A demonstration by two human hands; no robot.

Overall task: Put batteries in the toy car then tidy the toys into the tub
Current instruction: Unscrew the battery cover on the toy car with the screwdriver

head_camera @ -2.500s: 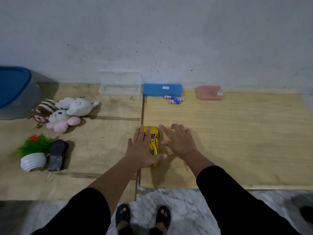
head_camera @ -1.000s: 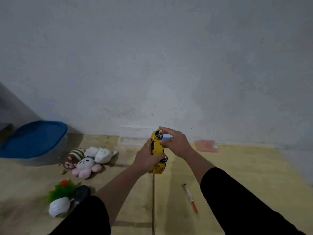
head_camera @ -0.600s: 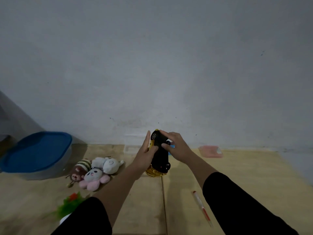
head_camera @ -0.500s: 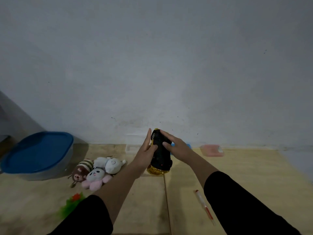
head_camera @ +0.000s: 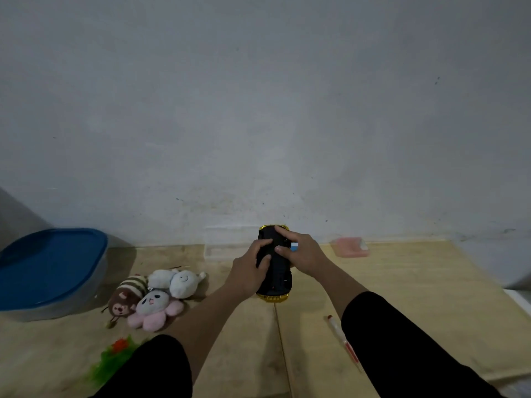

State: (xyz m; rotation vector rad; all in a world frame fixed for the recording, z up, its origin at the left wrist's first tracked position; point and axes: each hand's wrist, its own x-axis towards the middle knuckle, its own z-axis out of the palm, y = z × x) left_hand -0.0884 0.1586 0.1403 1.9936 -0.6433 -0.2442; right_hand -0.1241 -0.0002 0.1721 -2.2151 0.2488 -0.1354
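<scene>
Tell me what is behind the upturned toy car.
Behind the toy car, held by both hands, a clear box and a sliver of a blue box show; whatever lies directly behind is hidden.

Just one head-worn wide-angle cam, facing forward toward the wall (head_camera: 258,110), tilted slightly down, with the wooden tabletop (head_camera: 402,282) close below.

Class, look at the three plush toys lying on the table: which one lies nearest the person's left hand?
The white plush: it lies furthest right of the three, closest to the left hand. The pink one and the brown striped one lie further left.
</scene>
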